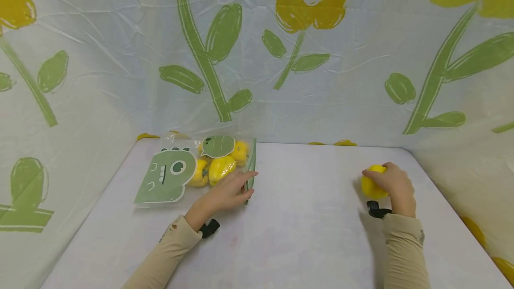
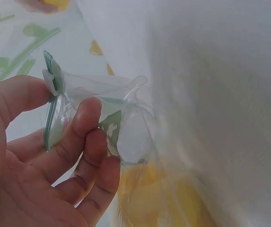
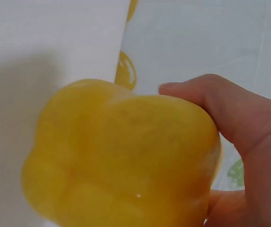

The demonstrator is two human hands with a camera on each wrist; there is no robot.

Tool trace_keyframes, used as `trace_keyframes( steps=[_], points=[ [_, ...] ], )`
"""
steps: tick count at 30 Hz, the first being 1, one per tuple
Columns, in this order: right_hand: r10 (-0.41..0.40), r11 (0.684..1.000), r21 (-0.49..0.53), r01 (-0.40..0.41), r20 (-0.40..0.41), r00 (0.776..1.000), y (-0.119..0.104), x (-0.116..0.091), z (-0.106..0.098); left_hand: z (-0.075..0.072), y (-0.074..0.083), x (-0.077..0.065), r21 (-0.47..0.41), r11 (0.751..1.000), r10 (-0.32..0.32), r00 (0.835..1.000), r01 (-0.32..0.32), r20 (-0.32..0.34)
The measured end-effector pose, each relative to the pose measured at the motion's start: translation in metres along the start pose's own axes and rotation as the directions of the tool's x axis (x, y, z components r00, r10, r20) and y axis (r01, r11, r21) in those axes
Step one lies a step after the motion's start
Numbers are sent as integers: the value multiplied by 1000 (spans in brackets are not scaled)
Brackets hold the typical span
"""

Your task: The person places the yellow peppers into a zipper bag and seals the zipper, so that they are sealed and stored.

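A clear zip bag [image 1: 160,186] with a green cartoon print lies on the left of the table, holding several yellow bell peppers [image 1: 222,169]. My left hand [image 1: 226,191] is at its green-edged right end. In the left wrist view, the thumb touches the white zip slider [image 2: 51,81], and the bag's green zip edge [image 2: 50,123] runs between thumb and fingers. Far to the right, my right hand [image 1: 397,186] grips another yellow bell pepper [image 1: 371,184]. That pepper [image 3: 140,156] fills much of the right wrist view, its underside lobes showing; some fingers are hidden behind it.
A white cloth covers the table [image 1: 297,235]. Flower-printed fabric [image 1: 345,88] hangs behind it and along both sides. Black camera straps [image 1: 377,210] show at both wrists.
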State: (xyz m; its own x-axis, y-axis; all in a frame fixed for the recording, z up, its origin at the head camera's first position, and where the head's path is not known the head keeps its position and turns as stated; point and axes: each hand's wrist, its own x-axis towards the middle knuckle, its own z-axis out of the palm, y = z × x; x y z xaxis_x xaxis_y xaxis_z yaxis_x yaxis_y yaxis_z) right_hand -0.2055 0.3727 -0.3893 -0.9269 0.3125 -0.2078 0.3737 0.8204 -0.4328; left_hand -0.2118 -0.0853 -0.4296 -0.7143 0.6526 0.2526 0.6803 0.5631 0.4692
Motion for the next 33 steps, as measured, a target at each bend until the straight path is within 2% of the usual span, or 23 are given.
trace_keyframes(
  steps=[5,9,15,17,19,20,23,25,27,30,33],
  points=[
    [-23,987,158,42,-122,992,-9,-6,-6,0,0,1,-3,1000,4,1000,-4,3],
    [-47,960,258,108,-231,972,-24,-13,-10,-1,0,1,-1,1000,5,1000,-5,4],
    [-53,909,375,181,-327,943,-62,-22,-17,-2,1,0,3,1000,0,1000,0,6],
    [-48,879,429,207,-353,935,-74,-24,-18,-2,2,0,4,1000,-2,1000,2,4],
    [-46,831,498,247,-381,923,-88,-26,-18,-1,2,0,7,1000,-5,1000,5,5],
    [-48,795,541,275,-395,918,-95,-26,-16,-1,1,0,8,1000,-7,1000,7,6],
    [-80,648,663,375,-430,899,-116,-28,-10,-1,1,0,5,1000,-12,1000,12,10],
    [-113,536,726,431,-444,889,-130,-29,-4,-1,0,0,0,1000,-11,1000,11,12],
    [-147,437,773,459,-442,885,-142,-30,2,-1,-1,1,-4,1000,-10,1000,10,12],
    [-200,340,821,459,-413,888,-160,-31,14,-1,-1,1,-5,1000,-12,1000,12,12],
    [-257,294,857,423,-356,899,-174,-30,29,-2,-1,0,-9,1000,-11,1000,11,9]
  ],
)
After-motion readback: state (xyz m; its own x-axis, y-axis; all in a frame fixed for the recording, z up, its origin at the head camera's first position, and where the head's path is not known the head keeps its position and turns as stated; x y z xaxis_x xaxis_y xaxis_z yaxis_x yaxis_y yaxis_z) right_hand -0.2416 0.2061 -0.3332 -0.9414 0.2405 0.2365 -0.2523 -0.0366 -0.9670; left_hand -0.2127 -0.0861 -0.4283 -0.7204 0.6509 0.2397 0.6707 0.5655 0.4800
